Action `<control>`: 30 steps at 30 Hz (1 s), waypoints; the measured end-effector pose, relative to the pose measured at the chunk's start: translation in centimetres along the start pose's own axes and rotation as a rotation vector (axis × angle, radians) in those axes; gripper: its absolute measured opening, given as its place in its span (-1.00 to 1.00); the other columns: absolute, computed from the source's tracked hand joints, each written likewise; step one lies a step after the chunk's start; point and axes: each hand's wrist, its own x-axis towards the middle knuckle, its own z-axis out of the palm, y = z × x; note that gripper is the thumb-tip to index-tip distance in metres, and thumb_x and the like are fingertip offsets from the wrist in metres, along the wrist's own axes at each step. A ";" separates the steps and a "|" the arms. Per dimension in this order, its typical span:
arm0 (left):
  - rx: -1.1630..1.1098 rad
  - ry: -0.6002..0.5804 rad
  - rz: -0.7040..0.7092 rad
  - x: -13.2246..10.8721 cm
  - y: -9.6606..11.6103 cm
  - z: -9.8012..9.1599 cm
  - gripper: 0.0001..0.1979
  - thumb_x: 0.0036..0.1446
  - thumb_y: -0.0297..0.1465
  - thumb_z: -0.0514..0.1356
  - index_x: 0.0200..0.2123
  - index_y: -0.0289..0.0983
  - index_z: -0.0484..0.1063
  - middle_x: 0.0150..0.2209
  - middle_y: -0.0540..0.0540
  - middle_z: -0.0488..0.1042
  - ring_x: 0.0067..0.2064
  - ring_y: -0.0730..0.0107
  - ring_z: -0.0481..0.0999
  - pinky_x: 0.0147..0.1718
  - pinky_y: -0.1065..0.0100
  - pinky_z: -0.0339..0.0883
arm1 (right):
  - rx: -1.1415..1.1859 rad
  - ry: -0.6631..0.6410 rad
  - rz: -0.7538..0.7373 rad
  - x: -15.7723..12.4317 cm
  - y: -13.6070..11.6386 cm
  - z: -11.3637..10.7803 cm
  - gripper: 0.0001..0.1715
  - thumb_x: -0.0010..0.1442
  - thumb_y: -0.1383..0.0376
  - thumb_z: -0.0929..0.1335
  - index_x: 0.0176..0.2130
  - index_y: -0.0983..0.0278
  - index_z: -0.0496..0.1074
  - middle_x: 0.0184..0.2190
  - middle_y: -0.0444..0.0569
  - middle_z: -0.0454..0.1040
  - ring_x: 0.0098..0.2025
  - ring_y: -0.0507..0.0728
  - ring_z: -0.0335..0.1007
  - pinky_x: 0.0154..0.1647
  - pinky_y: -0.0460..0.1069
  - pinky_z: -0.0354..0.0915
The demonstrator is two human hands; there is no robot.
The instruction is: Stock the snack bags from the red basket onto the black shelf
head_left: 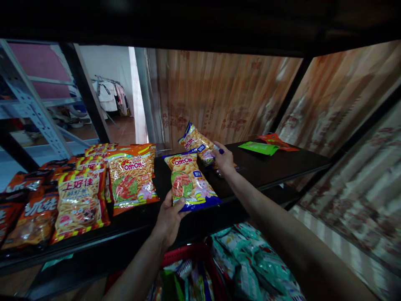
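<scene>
My left hand (169, 217) is closed on the lower left corner of a blue and yellow snack bag (191, 180), its thumb across the front, at the front edge of the black shelf (250, 171). Behind it, my right hand (224, 159) grips the right side of a second blue and yellow snack bag (198, 144), which is tilted. A small dark blue item, too small to name, shows at the right hand's fingers. To the left stand an orange snack bag (131, 177) and a yellow and red snack bag (82, 200).
Orange-brown bags (37, 215) fill the shelf's left end. A green packet (258, 147) and an orange packet (277, 141) lie at its right. Below are a red basket (184, 253) of snacks and several teal bags (250, 259). A black post (84, 92) rises behind left.
</scene>
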 end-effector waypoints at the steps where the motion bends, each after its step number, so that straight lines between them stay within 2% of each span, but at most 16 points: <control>1: 0.002 0.008 -0.006 -0.1 0.1 -0.1 -0.45 -0.12 -0.37 0.36 0.00 -0.25 0.36 -0.04 -0.18 0.51 -0.04 0.16 0.50 -0.02 0.11 0.35 | -0.051 -0.014 -0.076 -0.1 0.0 -0.3 -0.47 0.10 0.28 0.24 0.06 0.28 0.40 -0.10 0.02 0.53 -0.08 0.18 0.43 0.01 0.12 0.32; 4: 0.013 0.028 -0.007 -0.3 0.3 -0.1 -0.46 -0.12 -0.36 0.36 -0.01 -0.25 0.37 -0.02 -0.19 0.49 -0.02 0.15 0.49 -0.02 0.11 0.35 | -0.254 -0.130 -0.346 -1.3 0.6 -1.1 -0.57 0.12 0.35 0.23 -0.05 0.23 0.49 0.01 0.02 0.46 0.07 0.21 0.32 0.16 0.16 0.19; 7: 0.010 0.018 -0.002 -0.3 0.4 0.0 -0.46 -0.11 -0.36 0.35 0.00 -0.23 0.36 0.00 -0.18 0.49 -0.02 0.16 0.49 -0.02 0.12 0.35 | -0.446 -0.223 -0.478 -2.8 1.7 -1.6 -0.56 0.15 0.41 0.20 -0.07 0.21 0.51 0.11 0.05 0.38 0.12 0.26 0.24 0.17 0.24 0.17; 10: 0.011 0.013 -0.005 0.1 0.4 0.2 -0.46 -0.11 -0.38 0.35 0.01 -0.22 0.36 -0.02 -0.17 0.50 -0.03 0.16 0.49 -0.01 0.11 0.35 | -0.579 -0.224 -0.507 -3.4 2.8 -2.2 -0.53 0.17 0.41 0.19 0.00 0.20 0.47 0.17 0.04 0.31 0.15 0.30 0.15 0.15 0.26 0.18; 13: 0.001 0.028 0.003 0.9 0.4 0.2 -0.47 -0.12 -0.39 0.35 -0.01 -0.22 0.37 -0.05 -0.17 0.51 -0.03 0.16 0.50 -0.01 0.10 0.35 | -0.660 -0.202 -0.505 -2.9 3.5 -3.0 -0.50 0.17 0.43 0.17 0.04 0.22 0.44 0.18 0.04 0.28 0.14 0.31 0.15 0.13 0.24 0.20; 17: -0.009 0.043 0.043 2.3 0.6 0.0 -0.47 -0.11 -0.42 0.33 0.00 -0.23 0.36 -0.06 -0.17 0.50 -0.04 0.17 0.49 -0.01 0.09 0.34 | -0.722 -0.179 -0.440 -2.8 2.6 -3.7 -0.53 0.16 0.34 0.23 0.06 0.26 0.40 0.20 0.12 0.25 0.18 0.40 0.11 0.13 0.34 0.13; 20: 0.010 0.064 0.059 3.0 0.8 -0.2 -0.43 -0.11 -0.44 0.32 0.03 -0.24 0.32 -0.06 -0.18 0.50 -0.04 0.18 0.49 -0.01 0.09 0.35 | -0.594 -0.203 -0.487 -4.3 0.4 -3.9 -0.43 0.14 0.20 0.29 0.13 0.30 0.32 0.26 0.15 0.16 0.30 0.43 -0.08 0.22 0.38 -0.02; 22: 0.028 0.067 0.069 3.1 0.9 -0.4 -0.40 -0.11 -0.44 0.32 0.06 -0.22 0.30 -0.04 -0.18 0.49 -0.04 0.18 0.49 -0.01 0.09 0.35 | -0.389 -0.294 -0.504 -6.0 -1.3 -3.8 -0.46 0.20 0.18 0.24 0.14 0.27 0.29 0.24 0.10 0.19 0.30 0.32 0.00 0.27 0.28 -0.01; 24: 0.036 0.060 0.089 2.9 0.9 -0.4 -0.37 -0.12 -0.42 0.33 0.09 -0.20 0.28 0.00 -0.17 0.47 -0.02 0.19 0.48 0.00 0.11 0.34 | -0.165 -0.385 -0.335 -7.8 -2.7 -3.7 -0.46 0.24 0.13 0.21 0.17 0.22 0.25 0.14 0.08 0.34 0.19 0.25 0.22 0.23 0.21 0.10; 28: 0.022 0.019 0.117 2.2 0.8 -0.5 -0.32 -0.12 -0.41 0.34 0.13 -0.15 0.26 0.05 -0.16 0.44 0.01 0.18 0.46 0.03 0.10 0.31 | 0.254 -0.608 0.312 -10.2 -3.8 -3.4 -0.28 0.13 0.02 0.34 0.21 0.14 0.17 -0.01 0.02 0.48 0.00 0.22 0.42 0.04 0.16 0.32; 30: 0.029 0.019 0.118 1.9 0.7 -0.5 -0.30 -0.12 -0.41 0.35 0.14 -0.13 0.24 0.07 -0.15 0.43 0.03 0.17 0.45 0.04 0.10 0.30 | 0.431 -0.664 0.546 -10.9 -3.7 -3.3 -0.30 0.06 0.04 0.41 0.15 0.14 0.24 -0.07 -0.01 0.52 -0.10 0.20 0.47 -0.08 0.12 0.38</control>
